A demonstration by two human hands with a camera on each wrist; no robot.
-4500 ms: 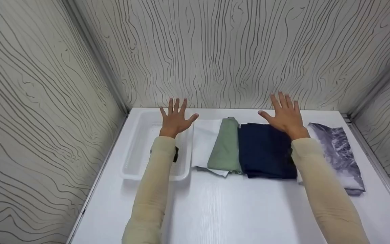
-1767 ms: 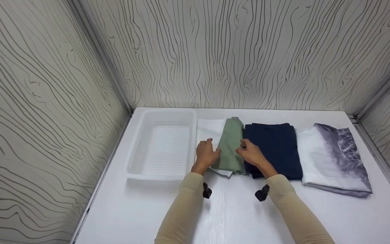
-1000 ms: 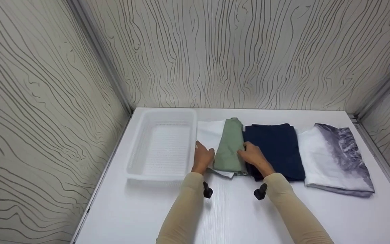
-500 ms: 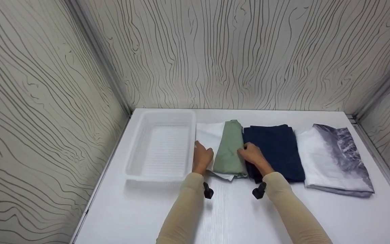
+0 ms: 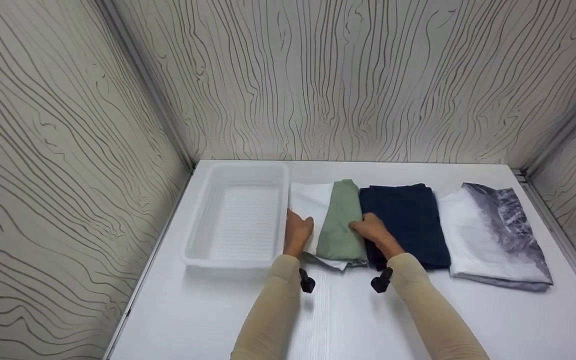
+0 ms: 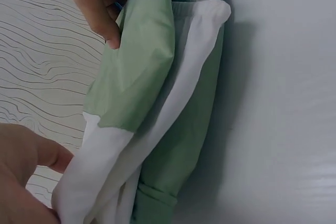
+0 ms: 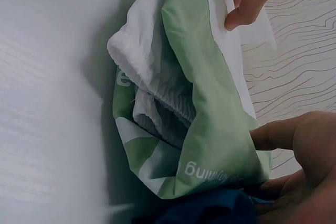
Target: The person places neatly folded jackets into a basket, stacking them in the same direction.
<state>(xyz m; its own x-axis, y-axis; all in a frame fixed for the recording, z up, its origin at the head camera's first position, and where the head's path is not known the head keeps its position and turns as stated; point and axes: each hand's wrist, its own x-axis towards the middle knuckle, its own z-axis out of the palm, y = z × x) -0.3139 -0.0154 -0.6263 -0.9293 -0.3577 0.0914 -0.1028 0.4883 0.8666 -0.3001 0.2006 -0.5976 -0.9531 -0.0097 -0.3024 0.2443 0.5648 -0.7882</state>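
1. Near the far side of the white table, between basket and navy cloth: a folded green-and-white garment, white to the left on its upper face, green to the right.
2. At the garment's left edge, close beside the basket: the left hand, pinching white cloth between thumb and fingers.
3. At the garment's right edge: the right hand, pinching green cloth, with some fingers tucked under the edge and mostly hidden.
4. Along the near side, in the wrist views: loose, layered folds, with a gathered white hem between green layers and white lettering on the green.
5. To the left: a shallow white plastic basket, upright, with a perforated bottom.
6. To the right, up against the garment: a folded navy cloth. Farther right, next to the navy: a folded white cloth with a grey print.
7. On both arms: long beige sleeves, with small black devices at the wrists.
8. Behind and at the sides: pale walls patterned with dark wood-grain lines.
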